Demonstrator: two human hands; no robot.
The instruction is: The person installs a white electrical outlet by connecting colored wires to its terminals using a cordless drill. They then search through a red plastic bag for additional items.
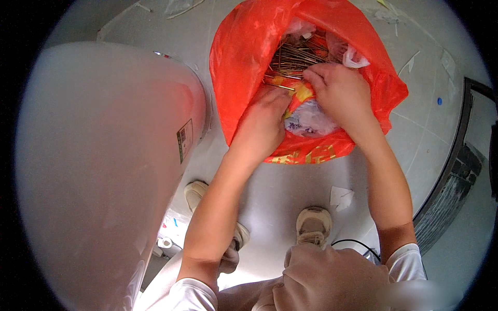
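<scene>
A large red plastic bag (244, 46) stands open on the floor in front of me. Inside it lies a heap of long, thin brass-coloured screws or nails (295, 58), beside a smaller red and yellow plastic bag (302, 93). Bent over the near left part of the opening, my left hand (265, 118) has its fingers closed at the edge of the smaller bag, by one loose metal piece. My right hand (345, 93) is closed on the other side of that bag, its thumb close to the heap. Crumpled clear plastic (310, 119) shows between my wrists.
A big glossy white rounded fixture (104, 155) with a label fills the left. My shoes (314, 225) are on the grey tiled floor, near a white scrap (341, 197). A blue cap-like disc (440, 101) lies at the right, before a dark-framed panel (441, 192).
</scene>
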